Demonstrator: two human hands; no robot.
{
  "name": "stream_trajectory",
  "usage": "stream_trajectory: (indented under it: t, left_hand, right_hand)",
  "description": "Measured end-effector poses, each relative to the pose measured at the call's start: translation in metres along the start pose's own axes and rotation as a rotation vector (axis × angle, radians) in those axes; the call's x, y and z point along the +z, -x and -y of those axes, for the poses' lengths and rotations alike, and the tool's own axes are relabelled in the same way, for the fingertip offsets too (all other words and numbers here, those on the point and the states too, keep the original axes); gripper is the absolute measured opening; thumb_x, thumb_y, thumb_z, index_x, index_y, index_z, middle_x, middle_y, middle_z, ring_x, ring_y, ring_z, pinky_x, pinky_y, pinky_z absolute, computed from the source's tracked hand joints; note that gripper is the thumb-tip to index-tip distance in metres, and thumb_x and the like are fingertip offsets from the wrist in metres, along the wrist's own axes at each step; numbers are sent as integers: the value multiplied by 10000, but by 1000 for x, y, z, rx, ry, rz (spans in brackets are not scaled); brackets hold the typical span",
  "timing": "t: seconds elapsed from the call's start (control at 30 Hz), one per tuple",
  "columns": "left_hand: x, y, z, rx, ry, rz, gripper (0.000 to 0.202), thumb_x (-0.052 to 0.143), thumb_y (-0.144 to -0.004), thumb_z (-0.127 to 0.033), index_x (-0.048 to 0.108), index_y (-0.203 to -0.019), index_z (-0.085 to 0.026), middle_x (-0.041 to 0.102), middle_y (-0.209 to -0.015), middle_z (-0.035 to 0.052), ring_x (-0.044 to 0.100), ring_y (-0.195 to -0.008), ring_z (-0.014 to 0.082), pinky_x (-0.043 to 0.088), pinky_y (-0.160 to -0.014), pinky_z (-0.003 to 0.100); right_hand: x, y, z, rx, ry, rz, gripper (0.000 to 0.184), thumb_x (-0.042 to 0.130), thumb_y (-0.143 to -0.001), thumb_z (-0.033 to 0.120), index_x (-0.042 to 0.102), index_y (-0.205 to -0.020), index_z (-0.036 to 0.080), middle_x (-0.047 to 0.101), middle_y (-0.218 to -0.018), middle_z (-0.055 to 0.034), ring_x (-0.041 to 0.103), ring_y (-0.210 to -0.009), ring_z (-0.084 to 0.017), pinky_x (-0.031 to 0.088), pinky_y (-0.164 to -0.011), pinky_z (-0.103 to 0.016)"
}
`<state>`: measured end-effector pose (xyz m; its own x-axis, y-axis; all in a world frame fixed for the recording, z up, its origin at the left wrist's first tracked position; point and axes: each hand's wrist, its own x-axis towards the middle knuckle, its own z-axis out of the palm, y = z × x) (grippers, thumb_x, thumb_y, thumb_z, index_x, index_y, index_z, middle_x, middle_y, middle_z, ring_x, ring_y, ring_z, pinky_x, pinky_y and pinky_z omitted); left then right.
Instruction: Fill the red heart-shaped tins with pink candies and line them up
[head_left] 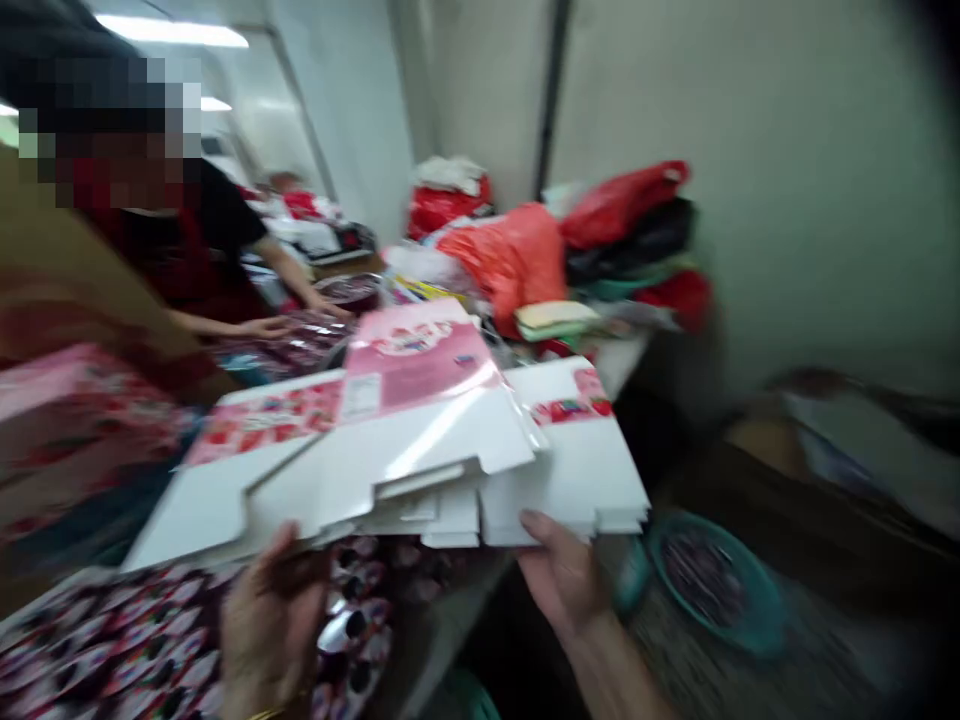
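Observation:
A stack of flattened printed cartons (420, 440), white with pink strawberry panels, spreads out in front of me at uneven angles. My right hand (566, 585) grips its near edge, thumb on top and fingers hidden underneath. At the left part of the same edge, my left hand (274, 615) is closed on the cartons with curled fingers, partly blurred. Below and left lie many small dark, shiny packs with round lids (112, 650), which spread under my left hand.
A co-worker (217, 220) at the left reaches over dark shiny packets (300, 345). A pink carton (75, 430) stands near left. Red and orange plastic bags (506, 255) are heaped at the back. On the floor at right sits a teal basin (716, 585) holding dark items.

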<state>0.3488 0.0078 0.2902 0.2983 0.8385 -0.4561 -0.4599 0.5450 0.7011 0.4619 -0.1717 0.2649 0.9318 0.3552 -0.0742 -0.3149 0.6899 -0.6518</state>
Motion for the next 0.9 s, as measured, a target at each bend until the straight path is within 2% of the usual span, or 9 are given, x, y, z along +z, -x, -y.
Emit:
stream_trajectory:
  t: [0.07, 0.17, 0.3, 0.4, 0.5, 0.63, 0.77, 0.9]
  left_hand:
    - [5, 30, 6, 62, -54, 96, 187, 470, -735, -91, 546, -610, -206, 638, -620, -39, 601, -827, 136, 536, -707, 218]
    - [14, 83, 34, 88, -108, 346, 126, 520, -680, -97, 543, -616, -203, 653, -687, -44, 551, -991, 186, 515, -807, 298]
    - [18, 169, 94, -45, -41, 661, 93, 545, -670, -73, 568, -701, -158, 649, -774, -5, 554, -993, 183, 489, -830, 305]
    - [19, 224, 150, -109, 25, 805, 231, 589, -648, -67, 581, -866, -145, 641, -884, 31, 588, -927, 181, 492, -797, 326]
    - [12, 263, 212, -245, -6, 794, 333, 615, -615, -34, 576, -928, -141, 646, -864, 45, 615, -806, 174, 510, -700, 309]
    - [-12, 289, 295, -422, -134, 691, 339, 631, -587, -13, 582, -905, -120, 652, -821, 59, 616, -718, 174, 505, -598, 282]
    - [-39, 290, 367, -492, -354, 569, 292, 657, -557, -5, 597, -817, -123, 656, -762, 52, 609, -633, 155, 469, -510, 235]
    - [-56, 275, 428, -499, -572, 437, 248, 680, -541, -22, 586, -742, -132, 648, -703, 32, 589, -549, 143, 447, -458, 240]
  right_hand:
    - [-14, 23, 26, -89, 6, 12, 574, 632, -565, 102, 542, -1113, 245, 649, -991, 0, 558, -991, -182, 465, -881, -385]
    - [-53, 64, 76, -242, 55, -73, 569, 634, -562, 86, 541, -1098, 251, 645, -984, 23, 562, -977, -155, 472, -872, -349]
    - [-126, 136, 145, -447, 111, -165, 538, 611, -583, 85, 538, -1093, 241, 634, -1008, 21, 568, -962, -147, 481, -854, -347]
    - [-186, 185, 185, -545, 137, -231, 504, 594, -603, 80, 542, -1086, 216, 618, -1055, 3, 568, -965, -157, 487, -847, -361]
    - [-243, 225, 208, -586, 144, -377, 512, 592, -595, 65, 545, -1083, 213, 600, -1102, 2, 565, -968, -152, 512, -803, -326]
    - [-313, 263, 210, -541, 120, -639, 535, 607, -577, 66, 551, -1081, 234, 599, -1113, 18, 573, -944, -130, 533, -709, -239]
    - [-381, 282, 188, -433, 64, -812, 571, 632, -580, 98, 525, -1113, 273, 605, -1106, 29, 584, -921, -132, 538, -671, -238]
    - [-441, 279, 159, -310, -51, -923, 649, 666, -563, 107, 483, -1151, 314, 643, -1021, 61, 606, -854, -119, 531, -642, -221]
